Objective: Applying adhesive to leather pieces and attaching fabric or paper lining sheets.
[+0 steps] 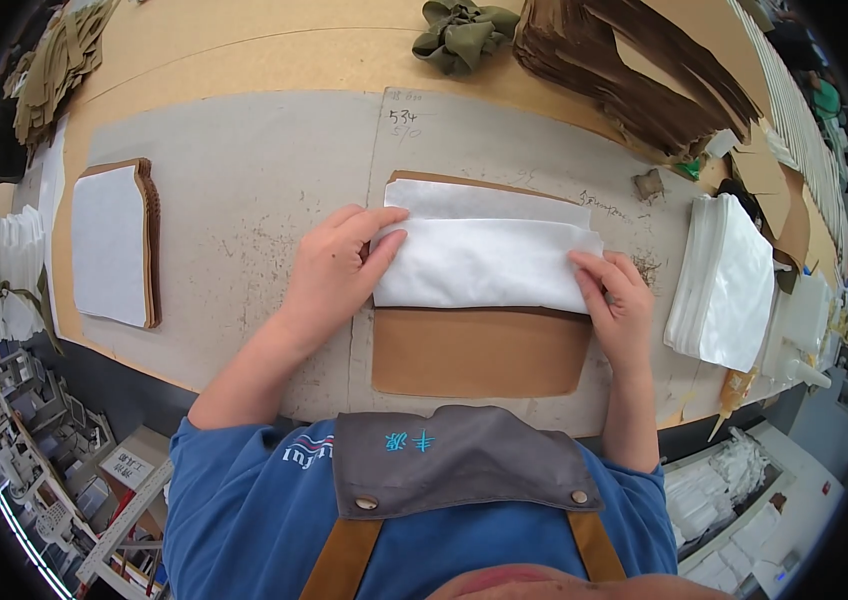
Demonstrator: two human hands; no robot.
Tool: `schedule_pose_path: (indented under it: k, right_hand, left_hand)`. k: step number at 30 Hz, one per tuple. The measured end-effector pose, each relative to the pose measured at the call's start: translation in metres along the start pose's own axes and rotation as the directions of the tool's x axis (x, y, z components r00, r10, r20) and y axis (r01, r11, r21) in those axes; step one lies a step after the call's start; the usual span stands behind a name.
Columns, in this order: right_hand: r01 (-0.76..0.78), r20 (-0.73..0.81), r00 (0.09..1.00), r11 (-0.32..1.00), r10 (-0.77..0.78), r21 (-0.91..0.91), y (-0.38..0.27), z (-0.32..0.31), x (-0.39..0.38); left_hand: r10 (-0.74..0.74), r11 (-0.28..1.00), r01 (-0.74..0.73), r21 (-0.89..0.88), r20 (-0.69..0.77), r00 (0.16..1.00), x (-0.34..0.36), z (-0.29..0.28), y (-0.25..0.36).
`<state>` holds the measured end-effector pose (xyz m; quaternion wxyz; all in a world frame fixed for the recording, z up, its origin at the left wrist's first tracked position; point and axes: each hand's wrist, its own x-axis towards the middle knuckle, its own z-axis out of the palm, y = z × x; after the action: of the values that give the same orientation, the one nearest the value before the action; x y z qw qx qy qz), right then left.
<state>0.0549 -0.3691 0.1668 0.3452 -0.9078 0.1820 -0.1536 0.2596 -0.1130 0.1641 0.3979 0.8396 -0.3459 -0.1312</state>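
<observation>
A white cloth-like sheet (484, 268) lies folded over a brown leather-like panel (479, 355) in the middle of the work surface. The sheet covers the upper part of the panel, while the lower part shows bare brown. My left hand (334, 262) pinches the sheet's left edge between thumb and fingers. At the sheet's right edge, my right hand (616, 298) has thumb and fingers closed on it. A thin brown edge of the panel peeks out above the white.
To the left sits a stack of white-topped brown panels (112, 245), beyond it a tied white bundle (6, 275). A white sheet stack (722, 280) stands right, near an amber-tipped bottle (736, 388). Brown pieces (584, 60) and an olive bundle (462, 38) lie at the back.
</observation>
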Motion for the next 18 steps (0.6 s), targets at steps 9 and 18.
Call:
schedule_pose_path:
  k: [9,18]
  right_hand:
    - [-0.079,0.031,0.996,0.997,0.079,-0.004,-0.005,-0.003,0.001]
    - [-0.064,0.01,0.998,0.998,0.065,-0.019,0.003,-0.001,0.001]
  left_hand:
    - [-0.069,0.987,0.062,-0.15,-0.039,0.997,-0.004,0.014,-0.01]
    - [-0.016,1.0,0.016,-0.027,-0.005,1.0,0.001,0.005,0.002]
